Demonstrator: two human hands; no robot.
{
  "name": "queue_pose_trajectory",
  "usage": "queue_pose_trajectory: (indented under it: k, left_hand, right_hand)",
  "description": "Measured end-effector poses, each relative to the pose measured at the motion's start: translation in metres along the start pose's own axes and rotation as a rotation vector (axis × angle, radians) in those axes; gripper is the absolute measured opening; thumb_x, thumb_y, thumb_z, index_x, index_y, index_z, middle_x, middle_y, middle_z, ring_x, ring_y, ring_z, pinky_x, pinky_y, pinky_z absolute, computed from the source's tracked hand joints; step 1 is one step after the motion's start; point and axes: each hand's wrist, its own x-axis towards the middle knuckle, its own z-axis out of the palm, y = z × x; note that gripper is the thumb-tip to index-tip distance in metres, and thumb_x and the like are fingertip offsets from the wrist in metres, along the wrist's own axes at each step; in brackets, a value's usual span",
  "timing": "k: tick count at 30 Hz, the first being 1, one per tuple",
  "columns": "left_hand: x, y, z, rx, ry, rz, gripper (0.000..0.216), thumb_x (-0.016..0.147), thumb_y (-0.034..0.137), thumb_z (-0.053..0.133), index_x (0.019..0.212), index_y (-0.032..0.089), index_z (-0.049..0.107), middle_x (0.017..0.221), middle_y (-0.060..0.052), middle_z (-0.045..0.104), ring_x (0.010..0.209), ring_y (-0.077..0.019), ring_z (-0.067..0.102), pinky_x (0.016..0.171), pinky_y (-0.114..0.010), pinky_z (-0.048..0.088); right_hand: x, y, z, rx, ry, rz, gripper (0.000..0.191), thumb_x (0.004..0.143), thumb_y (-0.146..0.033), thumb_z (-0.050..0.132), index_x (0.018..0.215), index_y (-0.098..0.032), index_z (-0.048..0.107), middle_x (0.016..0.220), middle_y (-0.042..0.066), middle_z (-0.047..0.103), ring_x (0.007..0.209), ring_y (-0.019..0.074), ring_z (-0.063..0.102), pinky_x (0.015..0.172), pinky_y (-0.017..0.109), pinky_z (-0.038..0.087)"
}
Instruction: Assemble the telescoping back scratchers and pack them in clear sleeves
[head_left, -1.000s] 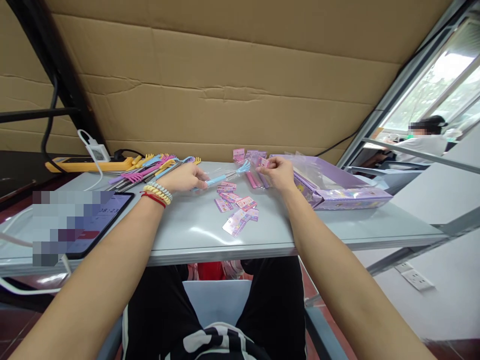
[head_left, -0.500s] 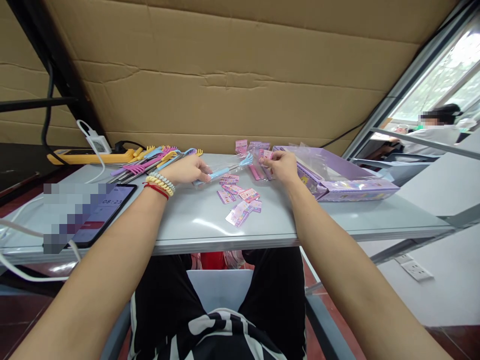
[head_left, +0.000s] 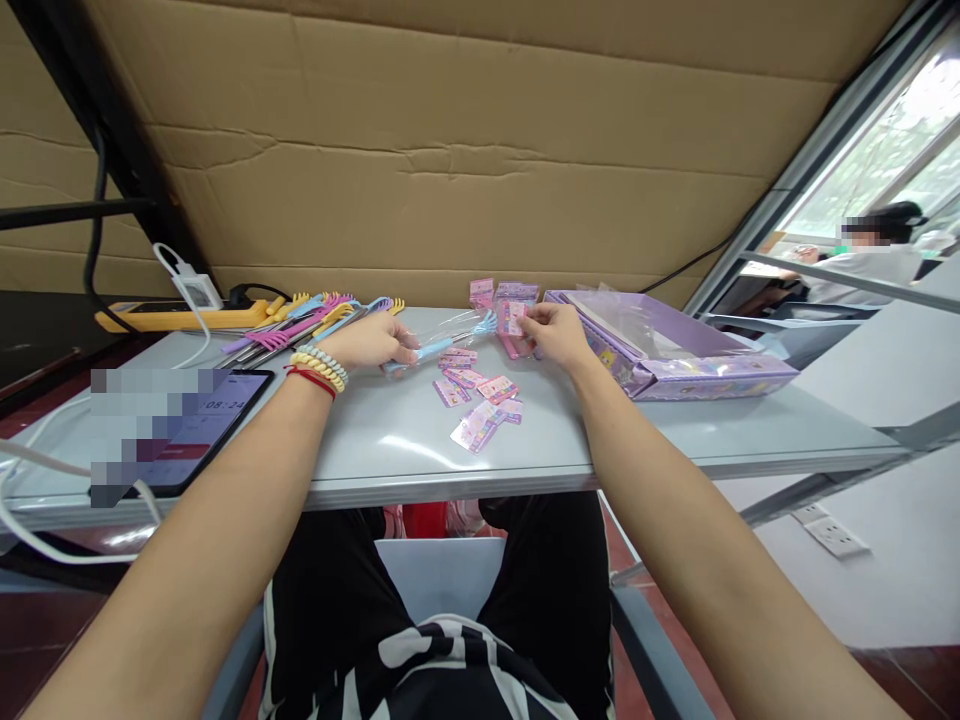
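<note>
On the bench (head_left: 675, 430), far side: left grip (head_left: 373, 343) clamped on blue scratcher (head_left: 442, 347), handle end; right grip (head_left: 556, 334) pinching pink card (head_left: 514, 317) just right of its claw.

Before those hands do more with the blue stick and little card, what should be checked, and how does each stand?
1. Left hand holds the blue tool by its handle end: ok.
2. Right hand pinches a small pink card: ok.
3. Card touching the tool's claw end: cannot tell.
4. Loose cards lie on the table near both hands: ok.
5. Clear wrap around the tool open: cannot tell.
</note>
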Motion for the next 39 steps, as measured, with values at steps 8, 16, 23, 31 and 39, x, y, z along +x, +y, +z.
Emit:
queue_pose_trajectory:
  k: [8,16,23,31,39]
  left_hand:
    - [0.004,-0.001,0.007,0.045,-0.05,0.072,0.018,0.064,0.029,0.064,0.073,0.014,0.069,0.06,-0.003,0.062,0.057,-0.0146,0.055,0.056,-0.026,0.043]
    - [0.001,0.009,0.013,0.047,-0.043,0.11,0.016,0.065,0.029,0.064,0.069,0.015,0.069,0.063,-0.002,0.063,0.059,-0.014,0.055,0.056,-0.025,0.043]
    - [0.001,0.004,0.008,0.016,-0.022,0.092,0.016,0.063,0.029,0.065,0.069,0.015,0.07,0.063,-0.003,0.064,0.06,-0.0146,0.057,0.058,-0.026,0.046]
    - [0.003,-0.001,0.008,-0.008,-0.023,0.069,0.017,0.062,0.03,0.065,0.07,0.015,0.069,0.06,-0.002,0.063,0.057,-0.0139,0.056,0.056,-0.025,0.044]
    - [0.002,0.002,0.009,-0.002,-0.035,0.076,0.015,0.065,0.029,0.062,0.07,0.016,0.068,0.058,-0.001,0.061,0.057,-0.0141,0.055,0.056,-0.025,0.044]
  right_hand:
    - [0.003,0.003,-0.003,-0.22,0.105,0.083,0.01,0.062,-0.023,0.068,0.062,-0.016,0.06,0.05,0.0,0.058,0.045,0.0149,0.055,0.05,0.027,0.045]
    - [0.008,0.01,-0.003,-0.241,0.326,0.036,0.013,0.06,-0.026,0.066,0.066,-0.017,0.058,0.059,0.0,0.06,0.056,0.0143,0.054,0.062,0.029,0.047]
    - [0.009,0.013,0.002,-0.043,0.112,0.05,0.016,0.064,-0.021,0.055,0.077,-0.015,0.063,0.064,0.003,0.063,0.054,0.0154,0.056,0.054,0.03,0.05]
    - [0.003,0.005,0.004,0.044,-0.019,0.057,0.03,0.06,-0.013,0.051,0.086,-0.013,0.066,0.063,0.003,0.066,0.048,0.0139,0.057,0.049,0.026,0.051]
    - [-0.001,0.0,0.005,0.007,-0.013,0.064,0.03,0.061,-0.016,0.056,0.089,-0.014,0.064,0.065,0.002,0.066,0.051,0.0143,0.059,0.048,0.025,0.05]
